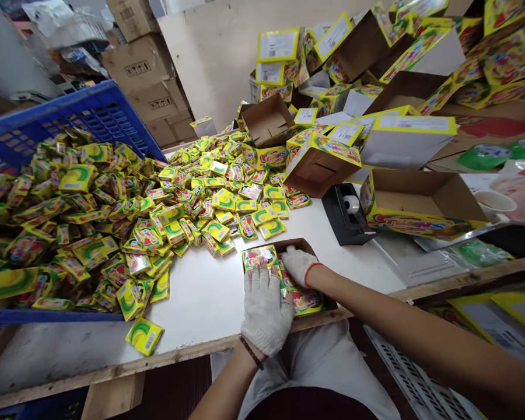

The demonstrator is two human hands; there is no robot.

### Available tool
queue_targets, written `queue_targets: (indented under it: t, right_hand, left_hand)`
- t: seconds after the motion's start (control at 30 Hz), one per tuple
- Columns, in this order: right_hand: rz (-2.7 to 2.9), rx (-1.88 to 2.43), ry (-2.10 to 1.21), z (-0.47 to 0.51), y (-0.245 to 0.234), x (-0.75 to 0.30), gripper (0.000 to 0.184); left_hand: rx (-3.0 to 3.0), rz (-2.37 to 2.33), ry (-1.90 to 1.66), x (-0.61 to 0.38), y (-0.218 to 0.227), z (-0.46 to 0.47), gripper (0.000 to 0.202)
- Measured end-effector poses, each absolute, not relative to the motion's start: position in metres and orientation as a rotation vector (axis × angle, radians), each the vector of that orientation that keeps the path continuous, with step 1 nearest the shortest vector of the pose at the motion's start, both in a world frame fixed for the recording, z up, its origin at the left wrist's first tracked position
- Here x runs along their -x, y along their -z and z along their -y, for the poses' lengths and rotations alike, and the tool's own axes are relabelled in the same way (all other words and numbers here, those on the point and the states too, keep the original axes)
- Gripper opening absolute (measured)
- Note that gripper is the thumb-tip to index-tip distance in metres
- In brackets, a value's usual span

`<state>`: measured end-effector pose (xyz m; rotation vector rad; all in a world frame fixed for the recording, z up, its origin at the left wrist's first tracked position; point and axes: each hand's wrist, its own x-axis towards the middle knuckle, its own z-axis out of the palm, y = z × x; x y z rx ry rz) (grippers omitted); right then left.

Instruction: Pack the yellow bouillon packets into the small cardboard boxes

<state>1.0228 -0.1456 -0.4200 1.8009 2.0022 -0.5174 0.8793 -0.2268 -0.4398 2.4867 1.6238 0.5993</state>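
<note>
In the head view, the left grip (265,309) is open, its fingers laid flat on the packets (307,302) inside the open box (305,245), at the desk (192,291) edge. The right grip (298,265) reaches inside beside it; its closure cannot be determined. The step appears to be seating packets; the next move likely calls for pressing them level. Loose stock (219,198) lies beyond the left grip.

packs (220,231) r mostly bright yellow w/ green swooshes, some red + pink bits. L hand (266,306) n R hand (298,266) both in off-white gloves (259,318), orange cuff trim (310,272) on the R one. crate (129,116) = blue, tape dispenser (342,226) blk, tabletop (196,291) white, open box (413,223) brown inside, multicolor lettering outside.
</note>
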Motion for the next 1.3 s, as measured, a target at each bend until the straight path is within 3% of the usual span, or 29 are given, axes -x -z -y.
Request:
queue_targets:
  t: [0.17,0.33,0.5,0.63,0.7,0.8,0.9,1.0,1.1,1.2,1.3]
  right_hand:
    - [-2.111,-1.755,0.537,0.174,0.414,-1.024,0.047]
    - [-2.241,-1.791,0.736,0.183,0.398,-1.044,0.053]
    - [-2.436,-1.976,0.889,0.174,0.392,-1.067,0.052]
    - [-2.756,-2.053,1.062,0.161,0.393,-1.062,0.039]
    - [-3.074,-2.011,0.871,0.158,0.386,-1.051,0.041]
    - [-3.436,-1.683,0.087,0.159,0.363,-1.035,0.038]
    - [-3.305,-1.36,-0.254,0.159,0.334,-1.034,0.022]
    - [-2.934,-1.517,0.036,0.154,0.315,-1.051,0.019]
    - [-2.455,-1.621,0.347,0.147,0.314,-1.068,0.025]
    - [-2.174,-1.554,0.319,0.14,0.323,-1.067,0.033]
    - [-2.127,-1.487,0.237,0.134,0.333,-1.049,0.037]
  left_hand:
    - [-1.867,-1.764,-1.067,-0.829,0.434,0.146,0.042]
    - [-1.253,-1.9,-1.201,-0.783,0.445,0.076,0.061]
    - [-1.032,-1.783,-1.298,-0.772,0.449,0.09,0.033]
    - [-0.921,-1.436,-1.311,-0.783,0.427,0.127,0.032]
    - [-0.789,-1.135,-1.258,-0.798,0.41,0.145,0.037]
    - [-0.626,-0.896,-1.097,-0.823,0.388,0.164,0.042]
    - [-0.705,-0.904,-0.929,-0.838,0.379,0.169,0.044]
    - [-0.982,-1.101,-0.954,-0.832,0.387,0.155,0.057]
    - [-1.317,-1.599,-1.012,-0.81,0.407,0.127,0.048]
    - [-1.402,-1.964,-0.917,-0.791,0.43,0.103,0.038]
    - [-1.452,-2.102,-0.815,-0.791,0.449,0.091,0.051]
